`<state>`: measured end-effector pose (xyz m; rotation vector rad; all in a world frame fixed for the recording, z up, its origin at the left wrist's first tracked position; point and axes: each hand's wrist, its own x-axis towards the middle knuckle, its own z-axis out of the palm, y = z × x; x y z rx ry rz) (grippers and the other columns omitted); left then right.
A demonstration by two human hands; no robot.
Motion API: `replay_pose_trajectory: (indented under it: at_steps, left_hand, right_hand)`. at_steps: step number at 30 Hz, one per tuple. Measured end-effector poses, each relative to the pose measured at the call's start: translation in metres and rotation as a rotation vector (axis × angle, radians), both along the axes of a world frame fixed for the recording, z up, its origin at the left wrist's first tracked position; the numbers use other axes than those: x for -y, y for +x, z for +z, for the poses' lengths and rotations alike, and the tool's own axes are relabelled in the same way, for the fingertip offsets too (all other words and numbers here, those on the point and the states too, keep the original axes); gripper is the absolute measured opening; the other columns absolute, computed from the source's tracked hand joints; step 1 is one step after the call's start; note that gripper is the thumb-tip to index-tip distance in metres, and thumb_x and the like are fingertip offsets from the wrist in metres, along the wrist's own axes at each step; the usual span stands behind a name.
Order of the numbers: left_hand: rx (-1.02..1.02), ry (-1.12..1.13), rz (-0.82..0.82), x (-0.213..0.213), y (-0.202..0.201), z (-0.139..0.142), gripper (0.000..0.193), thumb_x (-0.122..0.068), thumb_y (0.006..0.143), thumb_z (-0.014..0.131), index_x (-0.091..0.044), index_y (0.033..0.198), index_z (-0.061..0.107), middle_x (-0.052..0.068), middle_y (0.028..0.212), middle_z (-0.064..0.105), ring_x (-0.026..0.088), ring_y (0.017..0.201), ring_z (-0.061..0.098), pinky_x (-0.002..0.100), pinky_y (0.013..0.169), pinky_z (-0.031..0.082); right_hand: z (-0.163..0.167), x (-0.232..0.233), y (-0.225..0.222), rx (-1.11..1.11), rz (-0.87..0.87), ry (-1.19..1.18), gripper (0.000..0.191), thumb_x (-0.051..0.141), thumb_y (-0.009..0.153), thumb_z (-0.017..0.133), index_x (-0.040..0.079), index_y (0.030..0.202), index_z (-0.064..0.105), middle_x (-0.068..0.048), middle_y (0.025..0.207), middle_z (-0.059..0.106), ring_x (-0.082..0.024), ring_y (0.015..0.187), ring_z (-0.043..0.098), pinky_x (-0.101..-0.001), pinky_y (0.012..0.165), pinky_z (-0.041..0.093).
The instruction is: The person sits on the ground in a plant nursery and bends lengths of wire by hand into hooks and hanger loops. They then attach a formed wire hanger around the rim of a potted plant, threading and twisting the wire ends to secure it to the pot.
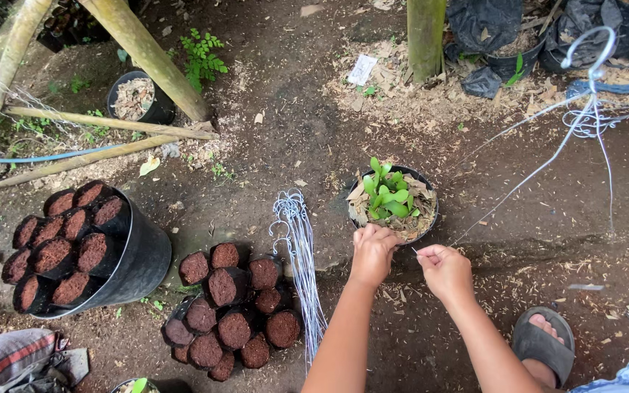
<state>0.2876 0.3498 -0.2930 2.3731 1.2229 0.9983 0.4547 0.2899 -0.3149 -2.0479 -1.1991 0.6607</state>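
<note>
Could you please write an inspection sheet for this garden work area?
Surface: bare dirt ground with dry chips.
Job's things: black pot with green plant; wire hanger running to the pot rim.
Clutter: wire bundle; soil-filled small pots; bucket of more.
Grippers: left hand on the pot rim; right hand pinching a wire end.
Cables: blue hose.
Surroundings: bamboo poles, sandal.
</note>
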Motion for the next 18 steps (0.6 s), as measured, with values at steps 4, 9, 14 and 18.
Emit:
replay_pose_trajectory:
  at_steps: [4,9,14,18]
  left_hand:
    - [-0.046,0.018,0.009,-0.003,0.000,-0.010,0.018,-0.005,0.080,0.075,-0.016,0.093,0.080,-0.003,0.097,0.070,0.022,0.102,0.059,0.039,0.097,0.040]
    - [-0.092,0.074,0.051,-0.002,0.001,-0.018,0.014,-0.007,0.080,0.073,-0.015,0.090,0.079,-0.003,0.099,0.070,0.022,0.102,0.061,0.039,0.098,0.042]
    - [-0.079,0.086,0.058,-0.002,0.002,-0.021,0.013,-0.008,0.081,0.074,-0.015,0.090,0.078,-0.002,0.097,0.070,0.022,0.100,0.062,0.039,0.097,0.043]
    - [-0.079,0.083,0.049,-0.003,-0.001,-0.021,0.010,-0.009,0.080,0.075,-0.013,0.088,0.077,-0.001,0.097,0.070,0.022,0.099,0.063,0.039,0.095,0.043]
  right_hand:
    - [-0.011,0.000,-0.007,-0.037,0.029,0.019,0.013,0.014,0.084,0.078,0.012,0.096,0.081,-0.007,0.081,0.077,-0.014,0.067,0.070,-0.0305,0.069,0.058]
    - [-0.023,0.000,-0.017,-0.137,-0.003,0.111,0.012,0.011,0.085,0.077,0.007,0.095,0.080,-0.008,0.079,0.077,-0.012,0.066,0.070,-0.0283,0.068,0.058]
    - [-0.022,0.000,-0.021,-0.104,0.002,0.157,0.011,0.010,0.085,0.077,0.006,0.095,0.080,-0.008,0.081,0.075,-0.012,0.066,0.068,-0.0282,0.067,0.057]
    - [-0.018,-0.001,-0.025,-0.108,-0.002,0.187,0.011,0.010,0.086,0.077,0.006,0.096,0.079,-0.007,0.082,0.073,-0.012,0.065,0.067,-0.0282,0.066,0.056]
